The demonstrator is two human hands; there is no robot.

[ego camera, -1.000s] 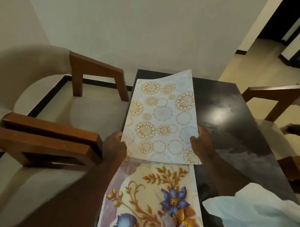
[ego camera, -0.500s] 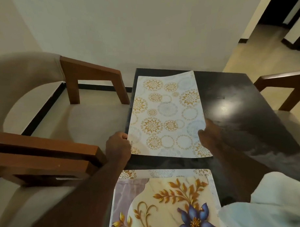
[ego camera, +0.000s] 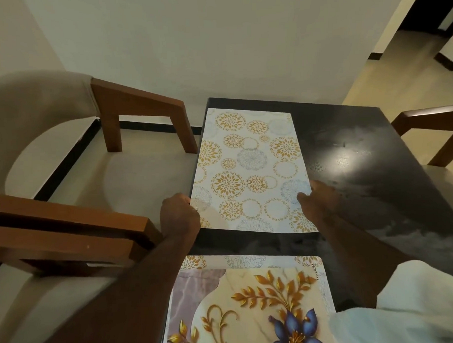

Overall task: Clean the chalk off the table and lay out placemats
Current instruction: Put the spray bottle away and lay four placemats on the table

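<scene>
Left hand (ego camera: 179, 216) gripping circle-pattern placemat (ego camera: 251, 170) at near-left edge, right hand (ego camera: 317, 204) fingers spread flat on near-right corner; mat lying flat along left side of dark table (ego camera: 360, 151), floral placemat (ego camera: 250, 306) nearer.

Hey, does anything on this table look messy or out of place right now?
Yes. The dark table has whitish smears right of the circle-patterned placemat. Near the person, a floral placemat lies atop another mat, offset.
</scene>
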